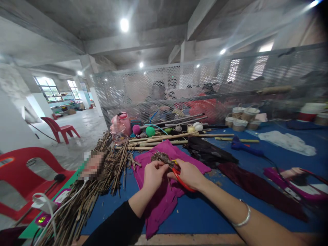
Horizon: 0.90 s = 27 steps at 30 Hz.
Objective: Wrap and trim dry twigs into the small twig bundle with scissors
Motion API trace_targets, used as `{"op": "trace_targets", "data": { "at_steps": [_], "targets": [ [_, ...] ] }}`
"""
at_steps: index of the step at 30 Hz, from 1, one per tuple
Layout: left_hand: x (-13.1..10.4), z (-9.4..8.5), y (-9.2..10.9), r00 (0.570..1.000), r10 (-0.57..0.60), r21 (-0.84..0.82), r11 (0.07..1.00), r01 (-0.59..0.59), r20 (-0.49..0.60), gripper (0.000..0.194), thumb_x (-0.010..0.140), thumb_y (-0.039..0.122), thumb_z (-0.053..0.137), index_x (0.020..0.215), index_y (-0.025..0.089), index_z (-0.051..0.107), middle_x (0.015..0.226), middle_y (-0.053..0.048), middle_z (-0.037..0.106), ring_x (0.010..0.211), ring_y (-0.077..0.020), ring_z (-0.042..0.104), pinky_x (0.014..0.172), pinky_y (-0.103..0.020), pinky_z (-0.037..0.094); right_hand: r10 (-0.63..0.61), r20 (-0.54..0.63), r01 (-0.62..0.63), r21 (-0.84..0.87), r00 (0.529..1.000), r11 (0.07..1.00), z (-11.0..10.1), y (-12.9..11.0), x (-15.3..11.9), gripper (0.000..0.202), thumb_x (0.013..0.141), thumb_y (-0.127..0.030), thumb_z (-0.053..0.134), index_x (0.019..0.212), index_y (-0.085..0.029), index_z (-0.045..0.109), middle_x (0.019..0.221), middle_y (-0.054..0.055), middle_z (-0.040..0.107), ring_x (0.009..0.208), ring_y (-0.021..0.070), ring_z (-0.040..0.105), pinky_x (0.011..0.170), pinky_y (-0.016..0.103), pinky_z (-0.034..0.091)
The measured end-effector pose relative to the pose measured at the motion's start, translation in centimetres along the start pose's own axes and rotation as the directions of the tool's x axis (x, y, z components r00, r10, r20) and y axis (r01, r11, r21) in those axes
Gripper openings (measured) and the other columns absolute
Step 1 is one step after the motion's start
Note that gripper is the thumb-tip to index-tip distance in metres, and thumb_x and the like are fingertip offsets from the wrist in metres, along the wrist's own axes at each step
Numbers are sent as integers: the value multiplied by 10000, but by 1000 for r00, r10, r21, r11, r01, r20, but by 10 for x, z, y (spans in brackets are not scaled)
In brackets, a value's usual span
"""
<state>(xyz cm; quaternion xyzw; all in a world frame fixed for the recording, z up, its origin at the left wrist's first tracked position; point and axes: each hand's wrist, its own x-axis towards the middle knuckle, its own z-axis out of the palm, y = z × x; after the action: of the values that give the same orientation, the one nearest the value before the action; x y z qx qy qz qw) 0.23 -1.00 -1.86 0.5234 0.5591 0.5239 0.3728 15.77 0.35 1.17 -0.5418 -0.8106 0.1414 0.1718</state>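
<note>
A magenta cloth point(164, 205) lies on the blue table, with a small clump of brown twigs point(160, 156) on its upper part. My left hand point(153, 176) is at the clump's near side, its thumb and fingertips pinched together; what they hold is too small to make out. My right hand point(188, 174) grips red-handled scissors point(183, 181), whose blades point up and left over the clump. The two hands almost meet at the fingertips. A thin stem hangs down below them.
Many dry stalks point(87, 194) cover the table's left side. Behind are bamboo sticks point(164, 137), yarn balls point(150, 131) and a pink jug point(121, 126). Dark cloths point(261, 188), a blue glue gun point(246, 147) and white-topped pots point(239, 124) are right. A mesh screen point(164, 82) stands behind.
</note>
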Motion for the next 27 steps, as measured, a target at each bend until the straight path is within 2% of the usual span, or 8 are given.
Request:
{"op": "trace_targets", "data": {
  "at_steps": [5,14,18,21,27],
  "targets": [
    [1,-1,-1,1000,17,0,1000,-17,-11,254,648,356,629,710,111,651,568,-38,619,457,-101,509,421,-195,357,6,-6,-7,-27,1000,1000,2,3,1,435,670,-611,529,831,-207,529,768,42,638,688,199,585,509,238,267],
    [-1,-1,9,997,-71,-101,992,74,36,274,658,355,616,735,94,645,493,-11,561,364,-81,447,360,-192,334,3,-11,-3,-50,1000,999,6,8,5,448,693,-642,479,730,-201,547,717,56,646,656,198,593,502,240,264],
    [-1,-1,9,995,-41,-116,992,51,91,286,693,376,579,712,96,634,482,1,535,347,-66,420,348,-183,323,-7,-36,5,-57,999,998,6,7,4,440,686,-612,508,863,-213,563,768,55,652,715,225,605,524,247,282],
    [0,0,5,993,-32,-141,989,48,117,280,703,380,566,662,107,610,511,-1,547,358,-62,431,355,-178,330,-25,-33,25,6,999,1000,5,6,2,445,677,-559,551,965,-219,541,843,46,648,770,221,604,571,246,325],
    [-1,1,2,990,-22,-179,983,48,142,287,710,389,552,640,114,592,510,4,544,377,-68,449,377,-184,354,-74,-1,74,124,997,989,4,4,2,404,671,-507,582,944,-214,533,885,36,634,796,196,591,614,237,360]
  ]
}}
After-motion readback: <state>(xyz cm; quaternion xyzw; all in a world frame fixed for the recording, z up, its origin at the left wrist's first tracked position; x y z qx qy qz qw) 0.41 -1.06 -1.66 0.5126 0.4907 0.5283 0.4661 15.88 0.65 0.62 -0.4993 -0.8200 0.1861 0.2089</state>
